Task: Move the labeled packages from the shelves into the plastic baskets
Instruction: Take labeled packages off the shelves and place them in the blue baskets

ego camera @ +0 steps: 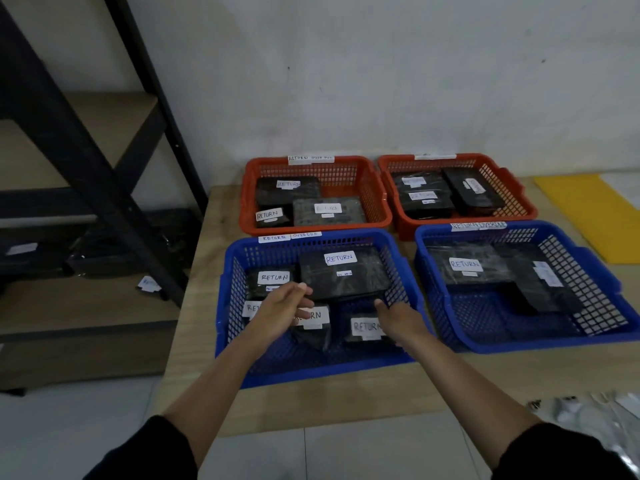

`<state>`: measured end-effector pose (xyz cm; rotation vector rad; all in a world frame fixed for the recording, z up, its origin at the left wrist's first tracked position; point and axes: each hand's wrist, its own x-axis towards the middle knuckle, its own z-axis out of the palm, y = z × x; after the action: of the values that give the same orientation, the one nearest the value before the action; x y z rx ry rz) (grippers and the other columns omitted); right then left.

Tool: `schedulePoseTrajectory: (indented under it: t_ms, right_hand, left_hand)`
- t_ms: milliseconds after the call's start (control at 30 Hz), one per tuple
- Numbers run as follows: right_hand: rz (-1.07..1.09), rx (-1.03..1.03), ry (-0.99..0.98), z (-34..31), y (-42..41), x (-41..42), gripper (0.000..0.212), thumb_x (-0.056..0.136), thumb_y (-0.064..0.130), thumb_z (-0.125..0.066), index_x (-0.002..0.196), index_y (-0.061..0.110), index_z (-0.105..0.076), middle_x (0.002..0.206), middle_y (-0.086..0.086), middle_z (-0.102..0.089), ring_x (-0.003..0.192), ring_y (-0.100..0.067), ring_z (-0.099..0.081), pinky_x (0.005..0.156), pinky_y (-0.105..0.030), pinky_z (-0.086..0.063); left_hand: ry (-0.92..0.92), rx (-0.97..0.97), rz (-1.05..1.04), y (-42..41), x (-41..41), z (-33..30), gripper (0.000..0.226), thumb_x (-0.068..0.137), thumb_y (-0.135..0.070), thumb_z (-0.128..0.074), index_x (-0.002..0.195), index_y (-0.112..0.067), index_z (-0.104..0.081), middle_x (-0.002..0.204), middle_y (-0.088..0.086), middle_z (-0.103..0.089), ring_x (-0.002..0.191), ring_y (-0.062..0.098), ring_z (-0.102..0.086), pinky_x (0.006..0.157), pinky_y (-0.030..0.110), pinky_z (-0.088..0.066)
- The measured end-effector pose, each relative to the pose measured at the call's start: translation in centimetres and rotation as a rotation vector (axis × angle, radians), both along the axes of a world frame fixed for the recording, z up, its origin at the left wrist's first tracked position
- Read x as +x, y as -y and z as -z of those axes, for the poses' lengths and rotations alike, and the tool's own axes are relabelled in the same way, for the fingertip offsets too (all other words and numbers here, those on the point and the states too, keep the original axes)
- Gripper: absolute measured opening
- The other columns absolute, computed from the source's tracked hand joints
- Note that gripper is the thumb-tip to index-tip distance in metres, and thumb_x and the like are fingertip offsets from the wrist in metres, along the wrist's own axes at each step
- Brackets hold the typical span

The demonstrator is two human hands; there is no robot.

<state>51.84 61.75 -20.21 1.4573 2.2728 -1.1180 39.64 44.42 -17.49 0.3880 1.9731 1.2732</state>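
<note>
Fingers (300, 289) of our left hand (280, 310) lie loosely bent at the near left corner of the big package (343, 271), and those of our right hand (398, 318) reach to its near right corner; whether they touch the wrap or have just let go we cannot tell, but neither hand pinches it. That package, marked RETURN, lies on top of others in the near left blue basket (228, 306), toward its far side. We judge the step in hand to be setting this package down.

Taking that basket as our landmark: four smaller labeled packages lie under and in front of the big one inside it; a second blue basket (606, 334) stands just to its right, two red baskets (381, 202) just behind, all on the counter (346, 403) and all holding packages. To its left, well apart, is the shelf (86, 306), where dark packages (31, 252) with white labels remain.

Next, we think, both hands must come clear and turn left to the shelf for another package.
</note>
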Motion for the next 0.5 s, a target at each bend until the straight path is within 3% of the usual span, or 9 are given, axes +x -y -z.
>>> schedulePoseTrajectory:
  t_ms: [67,167,200,300,433,500]
  right_hand:
    - [-0.050,0.057,0.011,-0.7,0.1,0.0,0.054,0.102,0.045,-0.035,0.062,0.008,-0.043,0.063,-0.006,-0.046,0.057,-0.019,-0.044,0.053,-0.032,-0.033]
    - [-0.139,0.157,0.008,-2.1,0.9,-0.7,0.052,0.100,0.047,-0.038,0.061,0.012,-0.040,0.059,-0.004,-0.044,0.053,-0.017,-0.043,0.048,-0.030,-0.030]
    - [-0.171,0.193,0.004,-2.6,1.4,-1.2,0.051,0.098,0.049,-0.039,0.066,0.011,-0.045,0.064,-0.005,-0.050,0.058,-0.019,-0.049,0.051,-0.029,-0.034]
    - [-0.259,0.312,-0.024,-4.5,4.0,-4.0,0.053,0.092,0.057,-0.041,0.106,0.008,-0.055,0.102,-0.012,-0.063,0.094,-0.032,-0.061,0.066,-0.034,-0.040]
    - [-0.392,0.276,-0.158,-6.6,10.1,-9.1,0.045,0.090,0.058,-0.043,0.097,0.015,-0.052,0.085,-0.006,-0.061,0.077,-0.027,-0.058,0.062,-0.035,-0.044]
    - [-0.421,0.233,-0.200,-7.2,13.9,-11.7,0.045,0.089,0.059,-0.044,0.096,0.016,-0.054,0.088,-0.007,-0.065,0.085,-0.030,-0.063,0.071,-0.038,-0.048]
  left_hand:
    - [-0.012,0.013,-0.004,0.3,-0.3,-0.5,0.030,0.100,-0.033,-0.035,0.107,-0.018,-0.060,0.102,0.006,-0.068,0.087,0.017,-0.065,0.078,0.029,-0.050]
    - [-0.015,0.032,-0.028,1.3,-0.9,-1.4,0.030,0.099,-0.032,-0.036,0.109,-0.016,-0.060,0.101,0.005,-0.067,0.087,0.017,-0.064,0.072,0.023,-0.048]
    - [-0.010,0.041,-0.046,1.8,-1.1,-1.7,0.030,0.099,-0.031,-0.037,0.109,-0.014,-0.060,0.101,0.006,-0.067,0.086,0.017,-0.064,0.072,0.025,-0.047]
    - [0.009,0.081,-0.118,4.2,-2.1,-2.6,0.028,0.100,-0.026,-0.037,0.108,-0.011,-0.059,0.098,0.008,-0.066,0.079,0.017,-0.061,0.069,0.025,-0.045]
    - [0.029,0.142,-0.238,9.0,-4.5,-3.5,0.025,0.101,-0.024,-0.034,0.104,-0.010,-0.054,0.080,0.002,-0.058,0.065,0.011,-0.054,0.052,0.014,-0.041]
    - [0.025,0.145,-0.282,12.3,-6.3,-3.6,0.025,0.100,-0.025,-0.035,0.104,-0.009,-0.055,0.081,0.003,-0.059,0.067,0.013,-0.056,0.060,0.020,-0.041]
